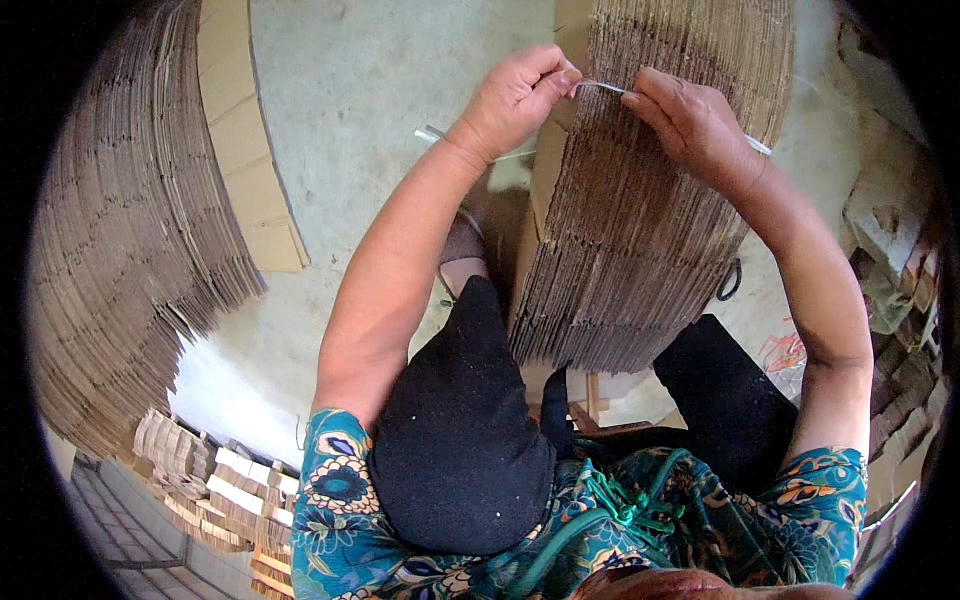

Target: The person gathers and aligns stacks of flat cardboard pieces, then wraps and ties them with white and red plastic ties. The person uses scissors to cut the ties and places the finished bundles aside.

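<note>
A bundle of flattened cardboard sheets (640,230), packed on edge, stands between my legs. Over its far part, a thin white strap (603,86) runs between my two hands. My left hand (515,100) is closed, pinching one part of the strap between thumb and fingers above the bundle's left edge. The fingers of my right hand (695,125) are curled round the other part, over the middle of the bundle. More pale strap shows beside my left wrist and beyond my right wrist; how these pieces join is hidden.
At the left stands a long row of cardboard sheets (110,210), with a tan sheet (240,130) along its side. Smaller cardboard stacks (240,485) lie at the lower left. Reddish string (783,352) lies on the pale floor (390,60) at right, near piled cardboard (900,400).
</note>
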Motion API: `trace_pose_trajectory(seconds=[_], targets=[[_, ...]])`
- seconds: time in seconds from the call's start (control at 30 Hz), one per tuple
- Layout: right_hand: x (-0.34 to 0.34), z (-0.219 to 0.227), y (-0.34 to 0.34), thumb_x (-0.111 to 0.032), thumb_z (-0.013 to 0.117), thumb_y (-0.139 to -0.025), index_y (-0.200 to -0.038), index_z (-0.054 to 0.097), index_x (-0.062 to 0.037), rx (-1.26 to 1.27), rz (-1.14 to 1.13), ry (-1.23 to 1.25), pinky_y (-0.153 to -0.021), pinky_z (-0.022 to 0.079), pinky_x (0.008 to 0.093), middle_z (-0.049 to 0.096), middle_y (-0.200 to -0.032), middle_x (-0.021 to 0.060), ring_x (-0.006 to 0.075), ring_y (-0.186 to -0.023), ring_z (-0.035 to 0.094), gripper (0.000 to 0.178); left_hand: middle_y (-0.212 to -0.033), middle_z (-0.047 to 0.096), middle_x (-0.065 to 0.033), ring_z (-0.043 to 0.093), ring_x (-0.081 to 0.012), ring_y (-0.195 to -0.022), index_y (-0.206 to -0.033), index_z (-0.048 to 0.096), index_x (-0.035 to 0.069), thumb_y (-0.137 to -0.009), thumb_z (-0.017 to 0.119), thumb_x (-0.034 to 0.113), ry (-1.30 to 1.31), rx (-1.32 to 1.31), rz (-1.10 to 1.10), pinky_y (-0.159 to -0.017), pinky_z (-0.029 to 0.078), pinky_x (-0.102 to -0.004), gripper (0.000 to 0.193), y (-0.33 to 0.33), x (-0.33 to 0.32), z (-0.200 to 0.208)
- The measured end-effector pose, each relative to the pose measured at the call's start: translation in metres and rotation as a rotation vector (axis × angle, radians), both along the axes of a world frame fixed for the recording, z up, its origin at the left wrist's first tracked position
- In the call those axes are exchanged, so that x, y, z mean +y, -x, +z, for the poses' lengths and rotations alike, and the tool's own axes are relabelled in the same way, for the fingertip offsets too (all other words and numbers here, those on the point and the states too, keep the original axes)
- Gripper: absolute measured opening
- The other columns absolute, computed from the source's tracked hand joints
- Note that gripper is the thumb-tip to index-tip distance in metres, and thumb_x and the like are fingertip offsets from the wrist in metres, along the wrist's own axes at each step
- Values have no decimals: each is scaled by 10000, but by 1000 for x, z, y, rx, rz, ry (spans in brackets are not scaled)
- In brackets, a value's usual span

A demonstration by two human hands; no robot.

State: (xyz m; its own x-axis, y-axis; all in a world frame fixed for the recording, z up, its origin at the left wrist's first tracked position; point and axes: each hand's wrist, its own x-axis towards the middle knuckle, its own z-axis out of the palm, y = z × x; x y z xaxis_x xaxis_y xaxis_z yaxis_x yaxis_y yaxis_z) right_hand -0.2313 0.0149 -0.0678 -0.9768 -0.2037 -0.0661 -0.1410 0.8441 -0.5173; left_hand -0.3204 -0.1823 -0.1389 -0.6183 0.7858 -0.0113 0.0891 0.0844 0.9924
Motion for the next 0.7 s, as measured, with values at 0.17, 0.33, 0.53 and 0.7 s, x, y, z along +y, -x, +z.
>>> trace_pose_trajectory(seconds=[0.17, 0.33, 0.53, 0.7], targets=[[-35, 23, 25, -242, 550, -873, -786, 521, -53, 17, -55, 164, -569, 447, 453, 555, -692, 171, 390, -691, 560, 210, -758, 567, -16, 532, -119, -751, -852, 547, 34, -904, 500, 162, -24, -255, 126, -710, 444, -276, 146, -12, 4, -16], [-64, 3, 61, -229, 520, -908, -895, 562, 3, -106, -184, 150, -605, 459, 359, 544, -694, 174, 344, -662, 559, 236, -759, 553, 0, 498, -96, -725, -863, 541, 48, -917, 488, 181, 24, -203, 202, -660, 438, -252, 153, -20, 9, -9], [2, -19, 21, -231, 567, -859, -906, 591, -31, 242, -251, 214, -668, 473, 393, 608, -804, 137, 329, -752, 591, 207, -794, 516, 30, 393, -37, -645, -872, 523, 77, -938, 489, 202, -77, -482, 141, -548, 345, -185, 145, -16, 7, -13], [-19, -18, 8, -219, 593, -820, -884, 605, -56, 81, -277, 97, -705, 478, 403, 617, -848, 133, 335, -821, 596, 176, -732, 494, 32, 367, -41, -567, -863, 520, 70, -945, 476, 209, -58, -430, 168, -492, 307, -177, 168, -18, 9, -12]])
